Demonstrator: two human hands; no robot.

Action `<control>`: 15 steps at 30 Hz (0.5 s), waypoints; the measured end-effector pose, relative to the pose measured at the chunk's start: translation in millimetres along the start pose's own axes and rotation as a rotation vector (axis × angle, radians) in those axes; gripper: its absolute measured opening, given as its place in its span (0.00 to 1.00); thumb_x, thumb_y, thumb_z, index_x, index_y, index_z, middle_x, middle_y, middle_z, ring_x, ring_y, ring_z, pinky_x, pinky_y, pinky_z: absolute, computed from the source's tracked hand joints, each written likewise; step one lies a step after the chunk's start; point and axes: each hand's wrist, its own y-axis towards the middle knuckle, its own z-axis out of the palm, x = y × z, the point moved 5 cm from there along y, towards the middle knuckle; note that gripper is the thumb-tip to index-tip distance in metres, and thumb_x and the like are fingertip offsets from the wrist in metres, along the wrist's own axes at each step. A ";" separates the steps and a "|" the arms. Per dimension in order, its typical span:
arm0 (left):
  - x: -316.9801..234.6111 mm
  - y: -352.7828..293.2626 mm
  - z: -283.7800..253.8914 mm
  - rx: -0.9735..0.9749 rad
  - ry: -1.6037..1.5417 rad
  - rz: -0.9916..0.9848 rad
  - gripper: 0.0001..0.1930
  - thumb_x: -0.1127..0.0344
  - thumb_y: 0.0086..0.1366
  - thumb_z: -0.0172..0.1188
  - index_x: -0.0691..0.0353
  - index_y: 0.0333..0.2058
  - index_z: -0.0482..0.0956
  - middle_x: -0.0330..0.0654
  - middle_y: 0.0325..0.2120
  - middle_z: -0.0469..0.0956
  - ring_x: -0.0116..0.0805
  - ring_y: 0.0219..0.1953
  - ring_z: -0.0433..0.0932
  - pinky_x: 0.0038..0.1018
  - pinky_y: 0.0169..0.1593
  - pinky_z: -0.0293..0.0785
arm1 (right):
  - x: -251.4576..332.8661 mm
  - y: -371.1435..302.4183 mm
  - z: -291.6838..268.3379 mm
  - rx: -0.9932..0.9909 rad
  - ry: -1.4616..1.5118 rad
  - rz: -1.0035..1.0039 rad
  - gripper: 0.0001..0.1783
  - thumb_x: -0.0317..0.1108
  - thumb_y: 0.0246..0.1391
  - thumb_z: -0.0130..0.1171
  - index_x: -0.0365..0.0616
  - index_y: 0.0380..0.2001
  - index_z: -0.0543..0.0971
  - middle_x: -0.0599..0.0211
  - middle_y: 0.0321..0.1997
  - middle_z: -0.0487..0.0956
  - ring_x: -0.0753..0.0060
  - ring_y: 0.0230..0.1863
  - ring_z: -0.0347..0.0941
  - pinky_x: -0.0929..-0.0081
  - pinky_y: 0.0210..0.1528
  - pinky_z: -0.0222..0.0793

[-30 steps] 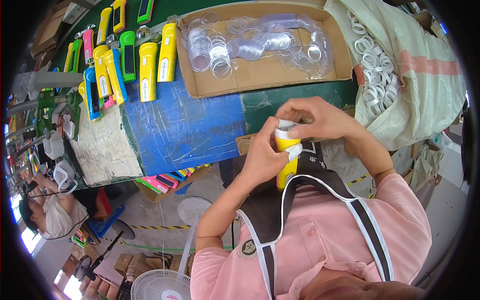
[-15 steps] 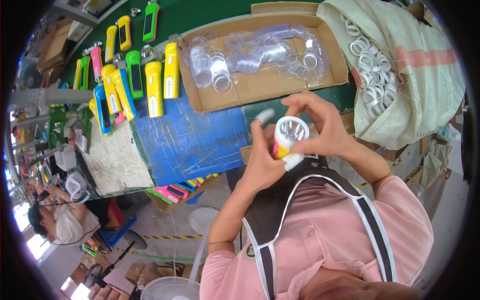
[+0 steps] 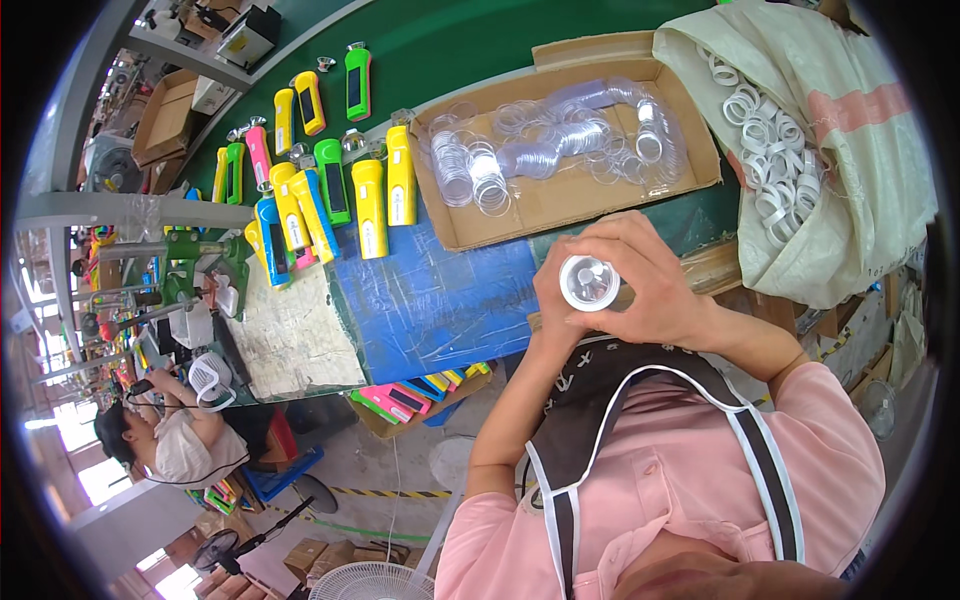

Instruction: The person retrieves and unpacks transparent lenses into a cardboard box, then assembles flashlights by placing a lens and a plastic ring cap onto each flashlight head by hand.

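Note:
A flashlight (image 3: 590,283) is held upright in front of my apron, its reflector and white front ring facing up. My left hand (image 3: 553,300) is closed round its left side. My right hand (image 3: 645,270) curves round the ring from the right, fingers over the far side and thumb along the near edge. The flashlight's body is hidden by my hands. Just beyond them lies a shallow cardboard box (image 3: 570,212) with many clear round discs (image 3: 530,160). To the right, white rings (image 3: 775,165) lie on a pale woven sack (image 3: 865,205).
Several yellow flashlights (image 3: 370,210), with green, blue and pink ones, lie at the left on the green table. A blue sheet (image 3: 440,300) covers its near part. Below the edge stands a box of colourful flashlights (image 3: 410,395). A co-worker (image 3: 185,430) sits far left.
My right hand has closed in round the ring, and the left hand's fingers have wrapped in from their spread pose. The flashlight now points straighter up. The whole view has shifted with my head.

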 end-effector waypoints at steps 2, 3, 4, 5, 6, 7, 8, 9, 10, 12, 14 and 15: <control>-22.6 4.4 2.1 0.144 0.177 0.136 0.20 0.69 0.52 0.70 0.63 0.42 0.74 0.41 0.33 0.76 0.31 0.34 0.77 0.26 0.38 0.73 | -3.7 1.8 -4.4 0.020 -0.006 -0.011 0.35 0.34 0.29 0.78 0.37 0.46 0.77 0.55 0.47 0.75 0.51 0.48 0.73 0.62 0.51 0.69; -36.7 5.9 -1.6 0.145 0.178 0.148 0.20 0.69 0.52 0.70 0.63 0.42 0.74 0.41 0.33 0.76 0.31 0.34 0.77 0.26 0.38 0.73 | -9.0 4.8 -6.5 0.038 0.052 0.066 0.35 0.34 0.29 0.78 0.37 0.46 0.76 0.55 0.47 0.75 0.51 0.48 0.73 0.62 0.51 0.69; -50.4 5.9 -2.6 0.238 0.221 0.093 0.22 0.68 0.51 0.71 0.63 0.44 0.73 0.40 0.33 0.76 0.30 0.35 0.76 0.26 0.39 0.73 | -15.7 8.8 -7.1 0.057 0.116 0.137 0.36 0.34 0.28 0.78 0.37 0.45 0.76 0.54 0.48 0.75 0.51 0.48 0.74 0.62 0.51 0.69; -56.7 6.4 -2.8 0.334 0.265 0.043 0.24 0.67 0.51 0.71 0.63 0.46 0.73 0.39 0.33 0.76 0.28 0.35 0.76 0.26 0.41 0.73 | -22.6 17.0 -12.9 0.064 0.181 0.201 0.32 0.36 0.36 0.75 0.35 0.46 0.77 0.56 0.47 0.76 0.57 0.49 0.75 0.63 0.52 0.70; -44.9 4.1 -6.5 0.417 0.210 -0.181 0.26 0.67 0.52 0.70 0.64 0.49 0.71 0.37 0.34 0.76 0.25 0.36 0.75 0.25 0.44 0.72 | -30.4 24.2 -14.5 0.056 0.181 0.178 0.32 0.36 0.36 0.75 0.35 0.46 0.77 0.56 0.47 0.76 0.57 0.49 0.75 0.63 0.52 0.70; -46.2 6.7 -1.9 0.481 0.123 -0.262 0.26 0.67 0.53 0.70 0.64 0.49 0.71 0.36 0.34 0.76 0.25 0.36 0.74 0.25 0.44 0.72 | -43.8 31.5 -14.8 -0.009 0.444 0.240 0.28 0.37 0.42 0.72 0.36 0.46 0.77 0.58 0.48 0.77 0.62 0.47 0.76 0.66 0.50 0.71; -49.7 7.0 5.4 0.541 0.039 -0.348 0.25 0.67 0.53 0.70 0.64 0.49 0.71 0.35 0.34 0.76 0.25 0.35 0.74 0.25 0.44 0.72 | -52.2 39.7 -12.9 -0.066 0.716 0.300 0.25 0.39 0.48 0.69 0.37 0.47 0.77 0.60 0.48 0.77 0.68 0.46 0.76 0.69 0.48 0.71; -47.4 6.8 16.2 0.536 -0.083 -0.552 0.24 0.66 0.55 0.69 0.65 0.49 0.71 0.35 0.34 0.76 0.25 0.34 0.73 0.25 0.42 0.72 | -54.7 49.2 -12.1 0.003 0.801 0.354 0.20 0.38 0.53 0.64 0.37 0.46 0.79 0.62 0.46 0.79 0.73 0.42 0.76 0.73 0.46 0.71; -47.4 14.9 19.4 0.395 0.045 -0.352 0.23 0.66 0.55 0.68 0.66 0.48 0.71 0.37 0.32 0.76 0.29 0.31 0.74 0.28 0.39 0.72 | -56.9 61.8 -9.3 0.004 0.817 0.332 0.20 0.38 0.53 0.64 0.37 0.46 0.79 0.62 0.46 0.79 0.73 0.42 0.76 0.73 0.46 0.71; -55.0 43.3 21.5 0.221 0.400 -0.196 0.19 0.68 0.56 0.68 0.65 0.44 0.71 0.35 0.25 0.74 0.25 0.22 0.71 0.24 0.27 0.69 | -69.4 89.0 -17.9 -0.047 0.474 0.251 0.17 0.39 0.55 0.62 0.37 0.42 0.81 0.63 0.40 0.80 0.75 0.39 0.76 0.75 0.45 0.72; -68.6 77.5 21.8 0.206 0.392 -0.204 0.23 0.67 0.55 0.68 0.66 0.48 0.71 0.41 0.30 0.76 0.31 0.29 0.74 0.28 0.34 0.71 | -73.8 120.7 -19.2 -0.125 0.403 0.242 0.16 0.40 0.57 0.60 0.37 0.38 0.82 0.64 0.36 0.81 0.76 0.39 0.76 0.76 0.44 0.72; -73.2 98.8 21.9 0.200 0.368 -0.213 0.27 0.66 0.54 0.68 0.68 0.51 0.70 0.47 0.35 0.77 0.37 0.36 0.76 0.32 0.42 0.73 | -85.0 136.7 -20.7 -0.133 0.419 0.267 0.17 0.42 0.57 0.59 0.37 0.38 0.82 0.64 0.37 0.81 0.76 0.38 0.76 0.76 0.43 0.72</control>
